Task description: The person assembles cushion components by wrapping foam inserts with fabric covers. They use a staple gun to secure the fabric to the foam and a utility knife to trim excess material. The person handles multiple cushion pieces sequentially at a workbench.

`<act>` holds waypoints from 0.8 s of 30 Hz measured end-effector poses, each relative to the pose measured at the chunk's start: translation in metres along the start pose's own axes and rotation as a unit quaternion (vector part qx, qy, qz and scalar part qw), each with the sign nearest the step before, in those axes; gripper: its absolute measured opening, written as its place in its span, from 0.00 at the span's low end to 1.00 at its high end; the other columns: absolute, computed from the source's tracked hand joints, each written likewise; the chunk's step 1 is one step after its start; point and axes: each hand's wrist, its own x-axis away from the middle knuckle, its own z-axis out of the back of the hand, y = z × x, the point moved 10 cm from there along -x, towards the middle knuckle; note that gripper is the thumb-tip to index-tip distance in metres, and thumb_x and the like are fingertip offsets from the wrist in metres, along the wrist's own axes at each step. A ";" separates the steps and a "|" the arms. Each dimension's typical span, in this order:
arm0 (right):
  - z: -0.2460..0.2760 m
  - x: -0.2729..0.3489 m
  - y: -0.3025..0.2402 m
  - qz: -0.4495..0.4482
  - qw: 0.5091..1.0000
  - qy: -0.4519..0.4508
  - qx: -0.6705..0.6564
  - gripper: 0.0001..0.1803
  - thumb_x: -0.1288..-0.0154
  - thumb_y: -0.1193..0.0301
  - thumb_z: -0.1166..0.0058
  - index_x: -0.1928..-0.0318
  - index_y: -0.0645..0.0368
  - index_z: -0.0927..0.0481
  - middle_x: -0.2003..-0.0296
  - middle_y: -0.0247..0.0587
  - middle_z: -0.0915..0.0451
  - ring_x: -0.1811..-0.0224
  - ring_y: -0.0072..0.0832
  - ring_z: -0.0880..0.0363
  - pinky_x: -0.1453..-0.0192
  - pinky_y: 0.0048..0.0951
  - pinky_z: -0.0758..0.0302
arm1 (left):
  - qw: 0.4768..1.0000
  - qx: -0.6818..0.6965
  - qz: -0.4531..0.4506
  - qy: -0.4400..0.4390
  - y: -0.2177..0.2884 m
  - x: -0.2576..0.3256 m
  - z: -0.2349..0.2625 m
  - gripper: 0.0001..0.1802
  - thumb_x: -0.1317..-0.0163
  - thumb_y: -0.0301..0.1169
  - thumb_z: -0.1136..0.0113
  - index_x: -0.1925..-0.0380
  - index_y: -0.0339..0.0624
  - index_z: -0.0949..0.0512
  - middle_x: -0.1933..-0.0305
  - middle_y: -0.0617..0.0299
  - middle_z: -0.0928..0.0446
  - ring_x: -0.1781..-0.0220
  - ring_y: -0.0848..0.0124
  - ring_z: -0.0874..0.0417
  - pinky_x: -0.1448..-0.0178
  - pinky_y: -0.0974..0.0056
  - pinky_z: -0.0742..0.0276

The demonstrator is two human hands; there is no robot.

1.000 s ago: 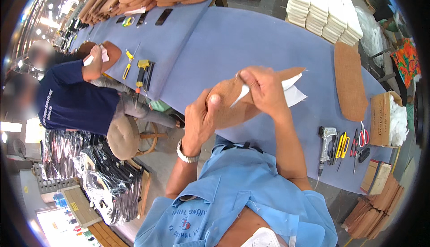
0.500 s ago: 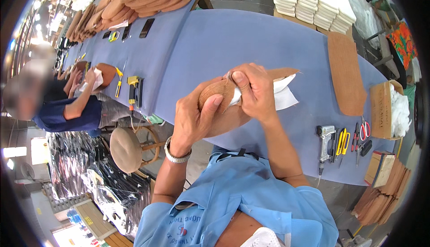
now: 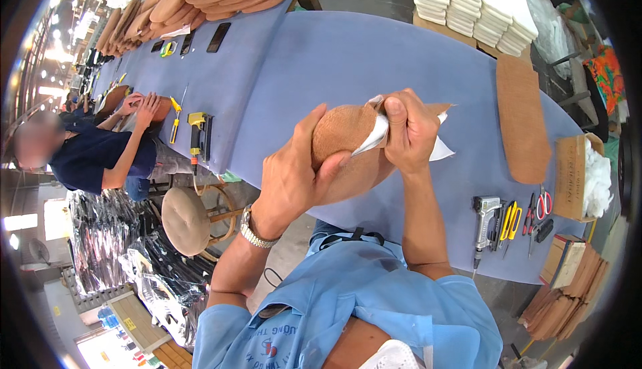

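Note:
A curved brown fabric pad (image 3: 342,135) with white lining is held up in front of me, over the near edge of the blue table. My left hand (image 3: 292,163) is wrapped round its rounded end, with the thumb pressing on the near side. My right hand (image 3: 412,131) is closed in a fist, gripping the fabric edge where a strip of white lining (image 3: 374,135) shows. Beyond that fist, loose brown fabric and a white flap (image 3: 441,149) stick out. The pad's underside is hidden.
On the right lie a long brown fabric piece (image 3: 523,121), a staple gun (image 3: 484,222), yellow cutters (image 3: 510,222), scissors (image 3: 543,203) and a box of white stuffing (image 3: 572,178). Leftward are another staple gun (image 3: 199,135), a stool (image 3: 185,220) and a co-worker (image 3: 100,158). White pads (image 3: 468,8) stand stacked beyond.
The pad has turned, so its rounded end shows more. My right hand has shifted a little right, pulling the edge, and my left fingers have straightened along the pad's end.

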 end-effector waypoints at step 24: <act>-0.001 0.002 -0.076 -0.090 0.981 -0.128 0.113 0.18 0.19 0.59 0.50 0.55 0.62 0.18 0.65 0.55 0.17 0.62 0.46 0.16 0.56 0.44 0.23 | 0.791 0.506 0.167 0.299 -0.139 0.113 -0.111 0.26 0.34 0.40 0.26 0.47 0.32 0.23 0.49 0.60 0.19 0.49 0.68 0.19 0.43 0.60 0.22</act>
